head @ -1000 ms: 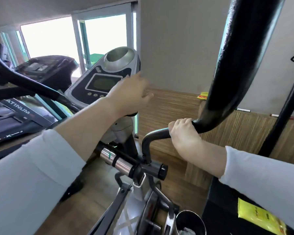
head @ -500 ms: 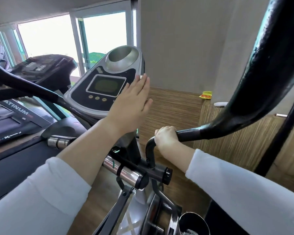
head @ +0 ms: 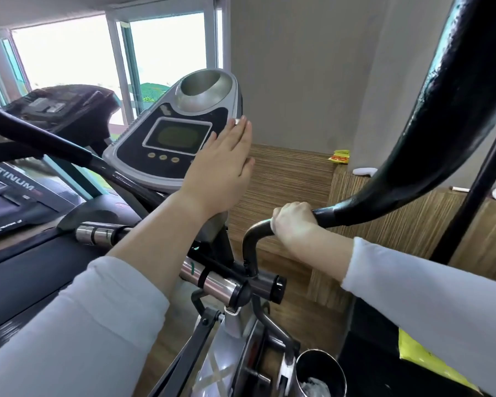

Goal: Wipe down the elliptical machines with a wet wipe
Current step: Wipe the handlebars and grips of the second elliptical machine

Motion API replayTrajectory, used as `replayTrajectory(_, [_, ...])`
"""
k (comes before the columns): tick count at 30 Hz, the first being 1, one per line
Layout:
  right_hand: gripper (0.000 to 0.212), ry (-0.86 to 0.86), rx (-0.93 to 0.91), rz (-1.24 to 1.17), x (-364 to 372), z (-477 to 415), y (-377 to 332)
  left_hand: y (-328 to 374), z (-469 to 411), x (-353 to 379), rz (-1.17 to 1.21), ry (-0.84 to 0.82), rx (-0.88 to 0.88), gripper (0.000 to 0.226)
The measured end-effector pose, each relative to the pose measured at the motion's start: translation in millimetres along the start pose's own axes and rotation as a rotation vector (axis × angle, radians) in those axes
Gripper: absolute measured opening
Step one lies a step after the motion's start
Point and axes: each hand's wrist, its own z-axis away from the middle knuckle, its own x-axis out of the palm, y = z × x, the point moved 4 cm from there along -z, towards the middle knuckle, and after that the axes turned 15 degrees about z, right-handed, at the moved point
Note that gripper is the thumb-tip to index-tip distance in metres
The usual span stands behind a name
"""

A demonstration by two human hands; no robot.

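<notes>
Your left hand (head: 222,164) lies flat and open against the right edge of the grey-and-black elliptical console (head: 178,130), fingers together and pointing up and away from you. A scrap of white wet wipe (head: 236,121) shows at the fingertips, pressed between the palm and the console; most of it is hidden under the hand. The left forearm is bare, rising from a white sleeve (head: 78,325) pushed up near the elbow.

Your right hand (head: 294,222) is a closed grip, curled round the black curved handlebar (head: 413,156) where its thick padded part narrows to bare tube. Knuckles face up, and the wrist runs back to the right into a second white sleeve.

The console's long axis tilts up and away from your left grip. Its rectangular grey display screen (head: 177,136) sits just left of your palm, a row of small round buttons (head: 163,157) below that, and a round silver cup-shaped recess (head: 202,88) above your fingertips.

Below the right grip a chrome crossbar (head: 215,282) ends in a black cap. Beyond it, a striped wooden bench (head: 292,173) carries a yellow packet (head: 340,156).
</notes>
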Motion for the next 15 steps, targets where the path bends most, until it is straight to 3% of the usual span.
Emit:
replayTrajectory(9, [0.037,-0.025,0.21,0.071,3,11,-7,-2,-1,2,0.001,-0.001,0.009,0.056])
replayTrajectory(15, [0.032,-0.011,0.092,0.061,-8,-16,-51,-3,0,2,0.011,0.025,0.01,0.055])
